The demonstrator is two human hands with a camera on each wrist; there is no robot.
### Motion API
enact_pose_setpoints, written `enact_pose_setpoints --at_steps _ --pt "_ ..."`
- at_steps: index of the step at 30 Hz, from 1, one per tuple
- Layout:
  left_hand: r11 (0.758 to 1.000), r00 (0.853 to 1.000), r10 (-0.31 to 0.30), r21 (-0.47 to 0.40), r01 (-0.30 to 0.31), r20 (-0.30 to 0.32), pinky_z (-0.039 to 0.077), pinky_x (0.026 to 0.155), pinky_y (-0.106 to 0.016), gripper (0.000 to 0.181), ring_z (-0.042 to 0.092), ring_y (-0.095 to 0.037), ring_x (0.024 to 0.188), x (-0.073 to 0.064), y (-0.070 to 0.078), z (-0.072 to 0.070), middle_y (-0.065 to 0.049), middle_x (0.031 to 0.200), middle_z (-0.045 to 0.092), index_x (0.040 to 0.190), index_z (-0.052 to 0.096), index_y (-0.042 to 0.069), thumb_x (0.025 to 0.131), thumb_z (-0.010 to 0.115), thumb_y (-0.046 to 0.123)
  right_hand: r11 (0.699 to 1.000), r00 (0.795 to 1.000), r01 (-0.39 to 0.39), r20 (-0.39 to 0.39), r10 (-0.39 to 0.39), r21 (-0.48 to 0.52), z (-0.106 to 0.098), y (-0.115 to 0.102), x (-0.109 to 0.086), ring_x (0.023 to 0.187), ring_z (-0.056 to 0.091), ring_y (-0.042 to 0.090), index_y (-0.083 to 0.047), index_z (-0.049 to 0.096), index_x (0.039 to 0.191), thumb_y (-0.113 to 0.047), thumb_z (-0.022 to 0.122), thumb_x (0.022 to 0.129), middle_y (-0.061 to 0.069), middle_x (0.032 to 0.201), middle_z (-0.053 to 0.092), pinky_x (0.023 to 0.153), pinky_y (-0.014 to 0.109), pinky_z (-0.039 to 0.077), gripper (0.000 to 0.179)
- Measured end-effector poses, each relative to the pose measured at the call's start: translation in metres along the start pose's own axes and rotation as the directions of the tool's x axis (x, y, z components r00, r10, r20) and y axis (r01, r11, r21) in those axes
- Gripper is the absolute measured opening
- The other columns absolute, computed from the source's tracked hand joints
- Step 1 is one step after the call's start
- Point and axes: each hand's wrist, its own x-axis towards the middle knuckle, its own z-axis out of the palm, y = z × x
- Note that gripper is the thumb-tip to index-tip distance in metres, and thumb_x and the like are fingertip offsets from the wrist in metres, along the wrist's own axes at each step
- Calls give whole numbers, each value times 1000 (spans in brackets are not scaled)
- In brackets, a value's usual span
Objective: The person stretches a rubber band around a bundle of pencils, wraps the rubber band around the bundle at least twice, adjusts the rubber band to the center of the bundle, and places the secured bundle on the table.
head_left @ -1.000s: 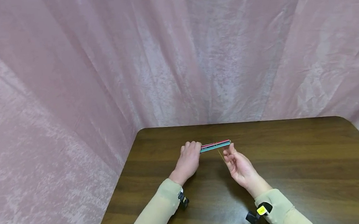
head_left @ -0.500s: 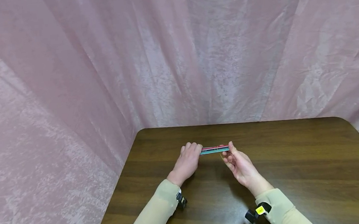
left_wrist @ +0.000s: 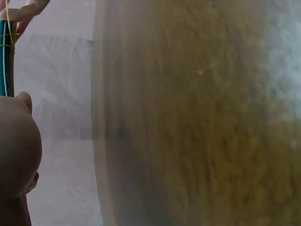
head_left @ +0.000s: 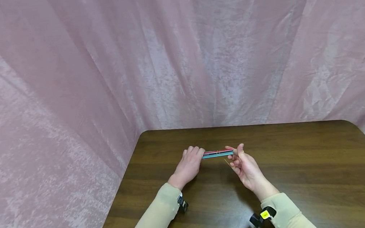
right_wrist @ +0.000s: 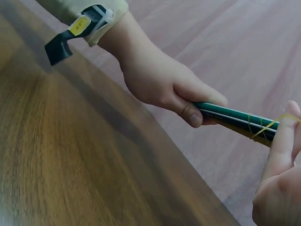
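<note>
A bundle of thin red, white and teal pencils (head_left: pixel 217 153) is held level above the brown table (head_left: pixel 304 161). My left hand (head_left: pixel 190 162) grips the bundle's left end in a fist; in the right wrist view that left hand (right_wrist: pixel 160 80) closes round the pencils (right_wrist: pixel 235 118). My right hand (head_left: pixel 243 163) is at the bundle's right end and pinches a yellow rubber band (right_wrist: pixel 268 125) that is wound round the pencils. In the left wrist view the pencils (left_wrist: pixel 5 56) show at the top left with the band (left_wrist: pixel 8 19) across them.
Pink crinkled cloth (head_left: pixel 177 56) hangs as a backdrop behind and at both sides of the table. The table's far edge (head_left: pixel 235 125) lies just beyond the hands. Black wrist cameras (head_left: pixel 260 218) sit on both beige sleeves.
My right hand has moved up to the bundle's right end and has drawn the rubber band over it. The bundle has sunk slightly towards me. The left hand keeps its grip.
</note>
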Motion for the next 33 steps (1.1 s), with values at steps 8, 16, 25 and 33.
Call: enact_pose_setpoints --at_steps 8,16,25,33 --pt "995 998 52 85 -54 23 37 79 -34 16 47 -20 91 -1 -2 -5 2 99 57 114 58 15 106 60 2 987 1000 -7 -10 6 -159 0 3 0 60 57 1 8 58 145 -46 58 109 -1 84 67 72 19 57 64" --pt "984 996 89 156 -88 2 39 81 -36 8 50 -22 93 3 -2 -9 0 101 57 115 59 15 108 60 12 968 1000 -16 11 20 -252 -7 4 3 78 66 4 10 59 142 -31 66 109 -1 88 70 89 35 61 53" --pt "975 994 104 195 -107 29 40 80 -36 8 51 -23 94 4 4 -11 -1 102 57 116 59 14 109 58 13 916 987 -123 47 152 -382 -18 0 2 89 73 16 -2 60 134 -50 62 107 9 113 77 89 36 60 55" --pt "934 984 175 310 -175 27 40 78 -34 8 50 -21 90 11 13 -17 0 100 58 115 58 17 109 59 11 927 987 -151 -2 159 -343 -28 -4 1 80 68 12 -6 54 134 -36 68 103 -3 98 72 87 34 59 45"
